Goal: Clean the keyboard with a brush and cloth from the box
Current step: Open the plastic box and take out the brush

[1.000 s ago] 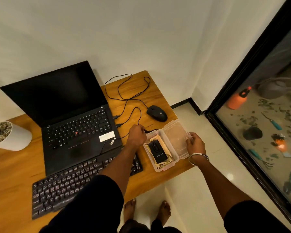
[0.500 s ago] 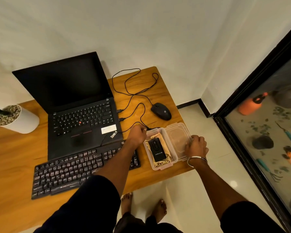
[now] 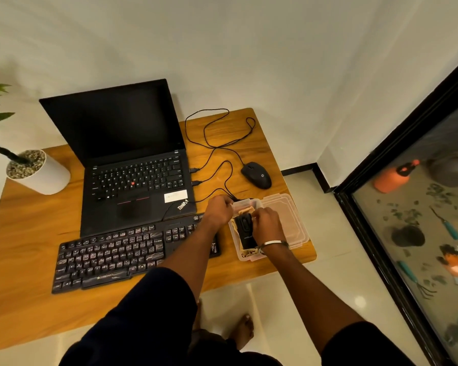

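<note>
Right hand point(image 3: 266, 223): fingers curled onto black brush point(image 3: 245, 231) in box point(image 3: 249, 256); lift straight up. Left hand point(image 3: 220, 211): grips box's nine-o'clock wall; keep steadying.

A wooden table point(image 3: 50, 233) stands against a white wall, its right front corner rounded. On it, at the back, sits an open black laptop point(image 3: 132, 165). Just in front of the laptop lies a black keyboard point(image 3: 111, 257), slightly askew. A white plant pot point(image 3: 41, 173) topped with pebbles stands at the left. To the right of the laptop lies a black mouse point(image 3: 256, 175) with looping cables point(image 3: 217, 133). Near the right front corner rests a clear plastic box point(image 3: 245, 256), its lid point(image 3: 288, 220) lying open beside it.
</note>
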